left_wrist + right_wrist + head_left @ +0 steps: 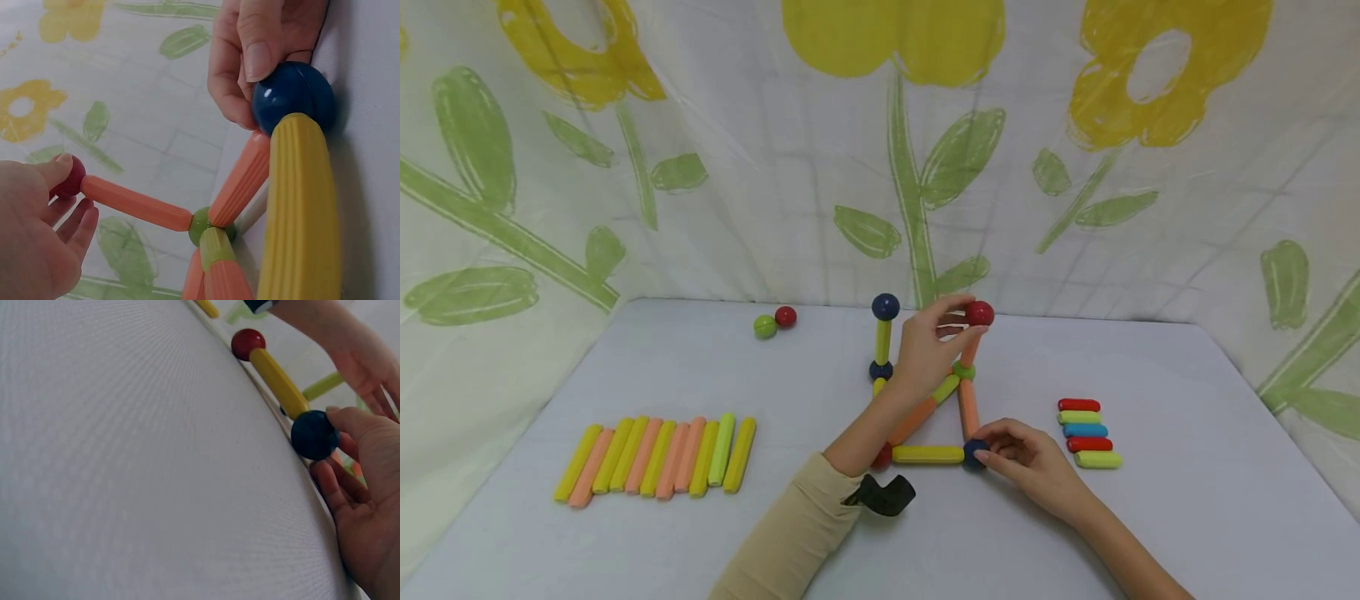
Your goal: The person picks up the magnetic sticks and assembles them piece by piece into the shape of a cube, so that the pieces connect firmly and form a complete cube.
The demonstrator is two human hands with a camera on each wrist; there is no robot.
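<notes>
A frame of ball-and-rod building pieces stands on the table. My left hand (925, 350) pinches a red ball (980, 313) at the top of an upright orange rod (970, 352), which rises from a green ball (963, 372). At the front right corner, my right hand (1033, 467) grips a dark blue ball (314, 435) between thumb and fingers. From that ball a yellow rod (928, 455) runs left to another red ball (248, 344), partly hidden by the left forearm. A second upright, a yellow rod (883, 342) topped by a dark blue ball (885, 307), stands at back left.
To the left lies a row of yellow, orange and green rods (655, 458). Several short coloured rods (1087, 431) are stacked in a column at right. A loose green ball (765, 326) and red ball (786, 316) sit at the back, before a flower-painted curtain (760, 208).
</notes>
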